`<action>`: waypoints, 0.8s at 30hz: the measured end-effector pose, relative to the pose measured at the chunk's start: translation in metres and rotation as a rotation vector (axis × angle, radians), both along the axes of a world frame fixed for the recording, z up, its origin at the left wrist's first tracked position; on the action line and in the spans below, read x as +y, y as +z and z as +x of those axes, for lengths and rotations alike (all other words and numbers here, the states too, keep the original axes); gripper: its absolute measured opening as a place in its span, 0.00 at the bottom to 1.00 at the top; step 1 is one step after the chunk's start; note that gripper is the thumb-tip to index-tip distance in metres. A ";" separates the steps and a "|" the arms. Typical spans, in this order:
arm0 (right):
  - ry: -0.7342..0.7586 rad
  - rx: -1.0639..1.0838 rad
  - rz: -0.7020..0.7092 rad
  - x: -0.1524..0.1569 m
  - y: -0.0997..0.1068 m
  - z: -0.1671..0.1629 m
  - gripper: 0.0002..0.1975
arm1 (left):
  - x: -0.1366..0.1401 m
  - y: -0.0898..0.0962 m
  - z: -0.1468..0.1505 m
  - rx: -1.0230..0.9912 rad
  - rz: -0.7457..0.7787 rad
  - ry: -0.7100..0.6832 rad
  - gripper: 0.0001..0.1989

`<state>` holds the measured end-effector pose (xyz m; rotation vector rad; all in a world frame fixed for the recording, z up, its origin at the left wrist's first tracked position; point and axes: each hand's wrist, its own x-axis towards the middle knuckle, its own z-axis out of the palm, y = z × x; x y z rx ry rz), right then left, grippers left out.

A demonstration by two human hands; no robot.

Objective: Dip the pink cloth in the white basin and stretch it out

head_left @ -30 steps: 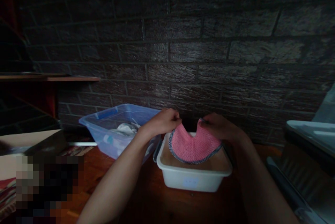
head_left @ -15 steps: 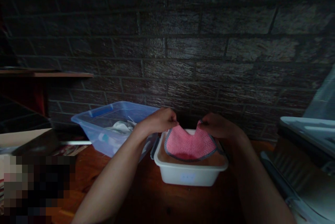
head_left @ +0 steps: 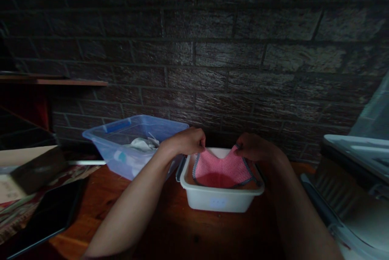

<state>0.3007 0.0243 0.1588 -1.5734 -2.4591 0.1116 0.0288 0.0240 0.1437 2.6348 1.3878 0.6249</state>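
A pink cloth with a dark checked border hangs between my two hands. My left hand pinches its upper left corner, and my right hand grips the upper right corner. The cloth sags in the middle, its lower part inside a white plastic tub. That lower part looks darker than the rest. Reddish-brown shows inside the tub around the cloth; I cannot tell whether it is liquid or the tub's inner wall. Both hands are above the tub's far half.
Left of the tub stands a translucent blue bin with white items inside. A black tablet-like slab and a cardboard box lie farther left. Clear-lidded containers stand at right. A dark brick wall rises behind the wooden table.
The cloth has dropped slightly into the tub, and its bottom edge is now lower and partly hidden behind the rim. My right hand has shifted a little to the right.
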 end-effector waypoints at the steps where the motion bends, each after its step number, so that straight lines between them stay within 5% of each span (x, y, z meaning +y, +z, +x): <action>1: -0.004 -0.015 0.006 0.001 0.000 0.000 0.09 | 0.001 -0.001 0.001 0.009 0.008 0.000 0.11; 24: -0.022 -0.029 0.034 0.008 0.000 0.003 0.09 | 0.016 -0.009 -0.001 0.088 0.065 -0.035 0.10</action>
